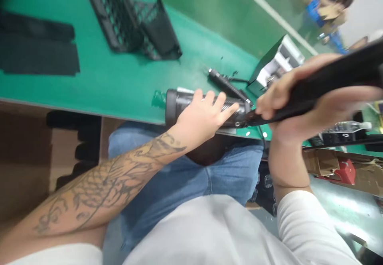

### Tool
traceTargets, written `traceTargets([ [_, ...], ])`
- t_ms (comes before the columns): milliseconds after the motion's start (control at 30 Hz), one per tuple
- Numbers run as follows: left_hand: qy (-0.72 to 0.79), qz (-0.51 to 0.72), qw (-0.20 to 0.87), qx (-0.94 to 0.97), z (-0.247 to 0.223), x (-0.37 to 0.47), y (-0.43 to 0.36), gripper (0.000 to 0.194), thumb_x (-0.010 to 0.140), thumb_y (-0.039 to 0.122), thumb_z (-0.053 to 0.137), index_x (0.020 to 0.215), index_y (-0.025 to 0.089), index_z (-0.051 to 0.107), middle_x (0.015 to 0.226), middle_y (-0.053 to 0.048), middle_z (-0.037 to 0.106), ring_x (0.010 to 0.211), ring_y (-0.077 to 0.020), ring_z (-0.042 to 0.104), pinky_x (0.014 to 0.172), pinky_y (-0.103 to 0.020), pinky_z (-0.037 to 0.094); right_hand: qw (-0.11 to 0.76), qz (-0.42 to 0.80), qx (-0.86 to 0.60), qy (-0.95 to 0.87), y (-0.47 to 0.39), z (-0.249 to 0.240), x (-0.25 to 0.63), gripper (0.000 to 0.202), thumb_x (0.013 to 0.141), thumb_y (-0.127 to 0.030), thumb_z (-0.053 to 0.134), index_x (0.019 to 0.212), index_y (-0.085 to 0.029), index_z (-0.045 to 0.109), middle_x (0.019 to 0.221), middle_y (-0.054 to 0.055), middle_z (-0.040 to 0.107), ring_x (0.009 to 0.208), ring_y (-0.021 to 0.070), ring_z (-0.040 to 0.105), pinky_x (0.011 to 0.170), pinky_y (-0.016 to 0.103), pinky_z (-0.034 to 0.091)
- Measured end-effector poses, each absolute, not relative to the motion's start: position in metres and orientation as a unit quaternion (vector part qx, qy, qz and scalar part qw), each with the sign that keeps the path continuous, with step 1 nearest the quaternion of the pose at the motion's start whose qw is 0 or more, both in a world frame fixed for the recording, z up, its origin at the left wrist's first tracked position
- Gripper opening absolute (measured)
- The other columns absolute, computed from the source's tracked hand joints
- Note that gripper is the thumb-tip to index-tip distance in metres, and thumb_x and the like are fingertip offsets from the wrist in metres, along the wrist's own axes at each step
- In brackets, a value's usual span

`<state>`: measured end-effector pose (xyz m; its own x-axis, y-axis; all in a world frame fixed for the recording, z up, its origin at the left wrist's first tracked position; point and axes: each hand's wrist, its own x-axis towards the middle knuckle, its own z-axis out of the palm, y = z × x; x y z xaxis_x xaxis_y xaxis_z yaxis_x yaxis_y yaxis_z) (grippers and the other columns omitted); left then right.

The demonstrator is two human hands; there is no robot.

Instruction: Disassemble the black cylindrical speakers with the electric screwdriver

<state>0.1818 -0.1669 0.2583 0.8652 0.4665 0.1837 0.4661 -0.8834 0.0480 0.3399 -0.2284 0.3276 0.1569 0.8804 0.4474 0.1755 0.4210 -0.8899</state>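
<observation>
My left hand (pixel 206 115) lies over a black cylindrical device (pixel 172 107), fingers curved across its top and holding it at the table's front edge. A long black bar-like piece (pixel 338 73), blurred by motion, is gripped in my right hand (pixel 287 101). Its narrow lower end meets the right end of the cylinder; whether the two are joined I cannot make out. Just behind the cylinder lies a black pen-shaped tool (pixel 224 83) with a cable. A green transparent scrap (pixel 158 98) is beside the cylinder's left end.
Black perforated plastic parts (pixel 125 22) stand on the green table (pixel 98 77), with flat black panels (pixel 38 46) at far left. An open box (pixel 275 63) stands behind my right hand. A clear bottle (pixel 347 127) lies at right. Another person (pixel 329 10) is beyond the table.
</observation>
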Motion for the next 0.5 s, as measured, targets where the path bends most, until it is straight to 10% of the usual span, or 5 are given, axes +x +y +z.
traceTargets([
  [500,0.251,0.021,-0.033,0.967,0.27,0.191,-0.166,0.088,0.085,0.016,0.08,0.169,0.017,0.054,0.162,-0.027,0.062,0.133,-0.0474,0.069,0.108,-0.06,0.056,0.698,0.155,-0.508,-0.481,-0.221,0.347,0.335,0.098,0.079,-0.102,0.073,0.108,-0.013,0.046,0.069,-0.003,0.049,0.055,0.0053,0.053,0.052,0.017,0.045],
])
